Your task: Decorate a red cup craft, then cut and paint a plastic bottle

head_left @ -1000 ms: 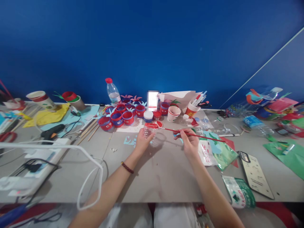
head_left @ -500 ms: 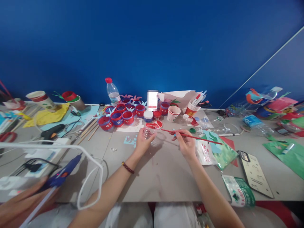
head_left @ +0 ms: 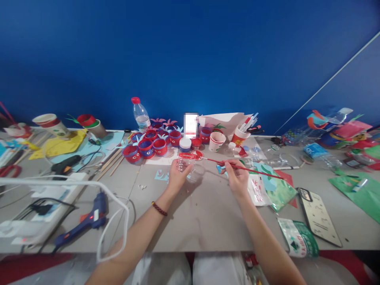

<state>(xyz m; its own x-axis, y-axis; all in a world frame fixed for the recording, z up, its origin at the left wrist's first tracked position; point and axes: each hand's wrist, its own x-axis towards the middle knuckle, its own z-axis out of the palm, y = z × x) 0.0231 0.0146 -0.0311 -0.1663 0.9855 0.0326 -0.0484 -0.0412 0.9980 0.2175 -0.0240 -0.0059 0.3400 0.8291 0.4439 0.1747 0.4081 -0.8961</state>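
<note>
My left hand (head_left: pixel 177 174) is wrapped round a clear plastic bottle piece (head_left: pixel 194 172) with red paint along its upper edge. In my right hand (head_left: pixel 237 176) is a long red paintbrush (head_left: pixel 258 172), its tip at the red-painted part. A small blue piece (head_left: pixel 220 169) shows by the right fingertips. Just behind the bottle piece stand an open red paint jar (head_left: pixel 196 143) and a white-lidded jar (head_left: pixel 185 145). Several red and blue painted rings (head_left: pixel 146 149) with paper leaves stand to the left of these.
Nearby are a paper cup (head_left: pixel 217 141), a cup of pens (head_left: pixel 239 136) and a capped bottle (head_left: pixel 140 114). A blue glue gun (head_left: pixel 86 223), power strip (head_left: pixel 56 209) and white cable lie left. A phone (head_left: pixel 320 217) and green packet (head_left: pixel 298 238) lie right.
The other person's hand has left the lower left, and the blue glue gun now lies on the table. My left hand has shifted slightly left, my right hand slightly right.
</note>
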